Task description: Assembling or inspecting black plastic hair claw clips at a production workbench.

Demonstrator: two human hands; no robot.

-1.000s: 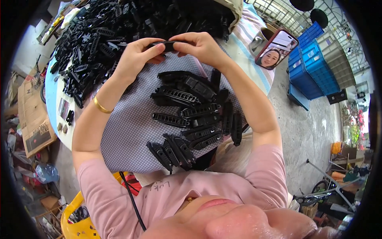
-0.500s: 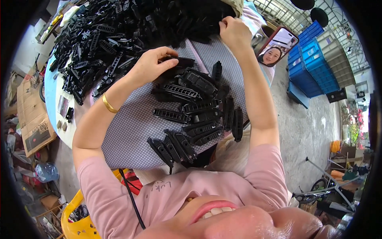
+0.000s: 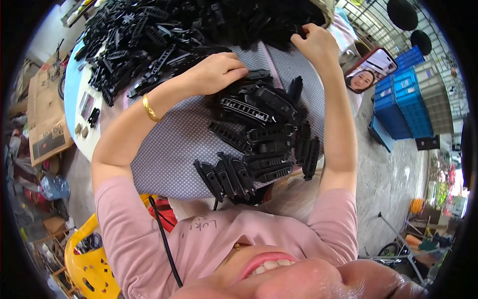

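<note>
My left hand point(image 3: 219, 74) is over the upper left edge of a small heap of black plastic parts point(image 3: 244, 110), its fingers bent and close together; whatever lies under them is hidden. The long, ribbed parts are stacked loosely, some with slotted sides. Nearer me, several more stand side by side in a row point(image 3: 226, 177). At the far right of the table, my right hand point(image 3: 317, 46) has its thumb and forefinger pinched at the edge of a big dark pile point(image 3: 239, 25); anything between the fingertips is too dark to make out.
A round table with a dotted cloth point(image 3: 169, 164) carries the piles. Right of my right hand stands a phone point(image 3: 371, 70) with a lit screen. Blue crates point(image 3: 398, 104) are stacked on the floor at right. A yellow chair point(image 3: 89, 259) stands at lower left, a cardboard box point(image 3: 47, 119) at left.
The whole view has shifted, moving the table toward the right of the picture. My left hand has come down closer onto the small heap. My right hand stays by the big pile's edge.
</note>
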